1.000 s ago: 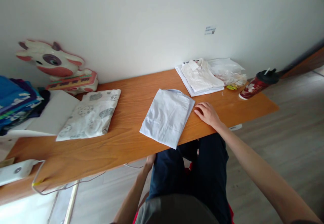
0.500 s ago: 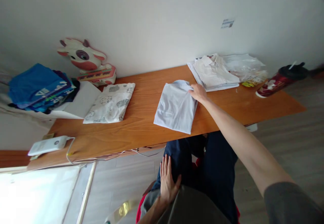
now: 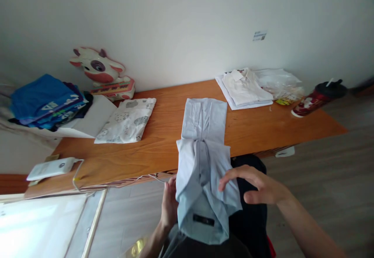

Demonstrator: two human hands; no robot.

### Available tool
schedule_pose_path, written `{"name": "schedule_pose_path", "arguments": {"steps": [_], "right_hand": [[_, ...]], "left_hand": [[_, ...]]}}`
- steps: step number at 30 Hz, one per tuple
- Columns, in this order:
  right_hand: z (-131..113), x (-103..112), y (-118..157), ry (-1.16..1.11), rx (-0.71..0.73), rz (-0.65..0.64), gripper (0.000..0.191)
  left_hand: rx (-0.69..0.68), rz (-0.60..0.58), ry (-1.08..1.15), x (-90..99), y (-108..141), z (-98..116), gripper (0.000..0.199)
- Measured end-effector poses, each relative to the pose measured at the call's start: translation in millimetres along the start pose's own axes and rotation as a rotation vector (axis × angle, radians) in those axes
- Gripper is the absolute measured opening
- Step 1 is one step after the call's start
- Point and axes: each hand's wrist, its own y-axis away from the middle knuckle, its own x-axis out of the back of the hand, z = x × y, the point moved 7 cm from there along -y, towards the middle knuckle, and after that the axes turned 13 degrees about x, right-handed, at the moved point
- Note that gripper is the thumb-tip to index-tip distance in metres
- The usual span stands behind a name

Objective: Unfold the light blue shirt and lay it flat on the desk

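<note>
A light grey-blue collared shirt point(image 3: 204, 160) lies lengthwise, its far part flat on the wooden table and its near part hanging over the front edge toward my lap. Its button placket and a dark neck label face up, with the collar nearest me. My left hand point(image 3: 170, 201) is against the shirt's left edge; the cloth hides part of its fingers, so their grip does not show. Over the shirt's right side hovers my right hand point(image 3: 257, 184), thumb and fingers apart, holding nothing.
On the wooden table point(image 3: 163, 133), a patterned folded cloth point(image 3: 127, 120) lies left, near blue clothes point(image 3: 48, 100) on a white box and a cow toy point(image 3: 99, 69). Folded white shirts point(image 3: 244, 88), a plastic bag point(image 3: 279, 83) and a dark red tumbler point(image 3: 317, 99) stand right.
The folded shirt has been opened out toward me and now hangs over the table edge. My right hand has let go of it and drawn back; my left hand has risen from my thigh to its edge.
</note>
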Motion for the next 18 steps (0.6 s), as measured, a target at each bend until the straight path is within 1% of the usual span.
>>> {"name": "schedule_pose_path", "arguments": {"steps": [1, 2, 4, 5, 6, 7, 9, 10, 11, 13, 15, 17, 18], "right_hand": [[7.3, 0.9, 12.7, 0.031, -0.041, 0.088, 0.048], [16.1, 5.5, 22.6, 0.101, -0.085, 0.195, 0.041], [33.4, 17.9, 33.7, 0.301, -0.162, 0.385, 0.027], [41.1, 23.0, 34.5, 0.398, -0.182, 0.446, 0.024], [48.7, 26.6, 32.1, 0.479, -0.185, 0.476, 0.025], [56.9, 28.4, 27.2, 0.547, -0.178, 0.472, 0.027], [76.0, 30.5, 15.3, 0.686, -0.172, 0.42, 0.035], [87.3, 31.6, 10.2, 0.761, -0.186, 0.389, 0.043], [99.4, 33.1, 6.6, 0.835, -0.213, 0.364, 0.052], [123.3, 37.1, 3.7, 0.955, -0.274, 0.338, 0.068], [143.7, 40.4, 4.8, 1.018, -0.303, 0.326, 0.07], [158.4, 42.8, 8.4, 1.03, -0.293, 0.324, 0.065], [163.7, 44.3, 10.8, 1.021, -0.283, 0.335, 0.064]], "left_hand": [[0.084, -0.03, -0.007, -9.2, 0.8, 1.5, 0.073], [0.159, -0.057, -0.055, -19.1, 1.9, 0.6, 0.076], [0.227, -0.072, -0.198, -37.7, 4.2, -5.8, 0.074], [0.241, -0.072, -0.256, -46.6, 4.9, -12.2, 0.071], [0.261, -0.075, -0.293, -55.0, 5.2, -21.1, 0.07], [0.291, -0.081, -0.309, -62.5, 5.1, -32.1, 0.068], [0.346, -0.096, -0.305, -72.9, 3.7, -53.4, 0.062], [0.338, -0.093, -0.315, -74.3, 2.1, -59.9, 0.058], [0.292, -0.076, -0.347, -72.4, -0.2, -61.8, 0.053], [0.132, -0.021, -0.484, -60.2, -4.6, -53.9, 0.044], [-0.046, 0.059, -0.645, -38.8, -6.4, -35.9, 0.041], [-0.253, 0.188, -0.738, -13.8, -2.6, -8.8, 0.038], [-0.369, 0.263, -0.762, -4.2, 2.2, 6.9, 0.036]]}}
